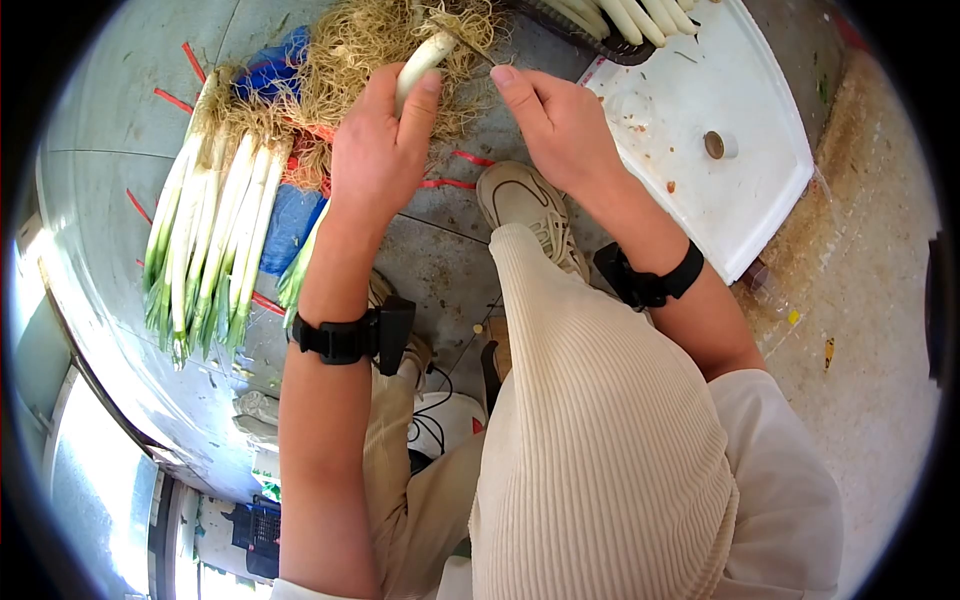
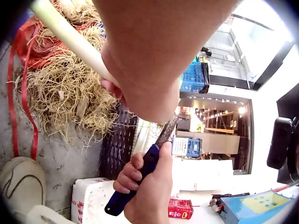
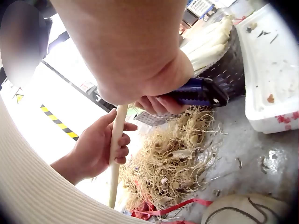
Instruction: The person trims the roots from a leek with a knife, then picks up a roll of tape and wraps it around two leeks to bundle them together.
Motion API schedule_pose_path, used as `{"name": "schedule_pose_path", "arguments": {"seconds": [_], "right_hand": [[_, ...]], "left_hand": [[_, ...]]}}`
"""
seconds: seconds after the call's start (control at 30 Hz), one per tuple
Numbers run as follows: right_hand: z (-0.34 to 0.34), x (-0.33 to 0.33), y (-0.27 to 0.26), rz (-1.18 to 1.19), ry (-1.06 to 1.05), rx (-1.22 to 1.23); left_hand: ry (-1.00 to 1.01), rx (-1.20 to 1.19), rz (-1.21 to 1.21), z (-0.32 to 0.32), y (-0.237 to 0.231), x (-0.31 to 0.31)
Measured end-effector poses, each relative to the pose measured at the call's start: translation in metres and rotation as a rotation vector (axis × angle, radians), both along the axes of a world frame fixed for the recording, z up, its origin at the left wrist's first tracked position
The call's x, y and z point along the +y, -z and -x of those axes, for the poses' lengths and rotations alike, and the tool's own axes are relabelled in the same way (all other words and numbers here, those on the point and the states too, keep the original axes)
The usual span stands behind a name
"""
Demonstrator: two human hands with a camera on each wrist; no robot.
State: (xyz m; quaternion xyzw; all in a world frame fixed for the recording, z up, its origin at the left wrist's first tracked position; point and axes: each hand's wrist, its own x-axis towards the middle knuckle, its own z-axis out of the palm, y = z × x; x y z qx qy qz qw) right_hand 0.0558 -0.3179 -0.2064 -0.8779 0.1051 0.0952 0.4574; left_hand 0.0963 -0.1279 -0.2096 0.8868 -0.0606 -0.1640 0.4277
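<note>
My left hand [image 1: 378, 150] grips the white shaft of a leek [image 1: 424, 68], its root end pointing away from me. In my right hand [image 1: 568, 135] is a knife [image 2: 148, 163] with a dark blue handle, fingers wrapped round it. The knife's blade [image 1: 466, 42] is at the root end of the leek in the head view. Beyond and below the hands lies a heap of cut, stringy roots [image 3: 163, 163]. To the left, several untrimmed leeks [image 1: 215, 215] lie side by side, roots still on, green ends toward me.
A white foam lid or tray [image 1: 740, 120] with scraps and a small round object [image 1: 714, 145] is at the right. Behind it, a dark basket [image 1: 625, 50] holds trimmed white leeks [image 1: 655, 15]. Red straps [image 1: 447, 184] lie on the grey floor by my shoe [image 1: 525, 205].
</note>
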Motion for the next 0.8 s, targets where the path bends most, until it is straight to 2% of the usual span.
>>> {"name": "schedule_pose_path", "arguments": {"seconds": [0.8], "right_hand": [[0.0013, 0.0002, -0.0046, 0.044, -0.025, 0.032]], "left_hand": [[0.005, 0.056, -0.047, -0.001, -0.0004, 0.0009]]}}
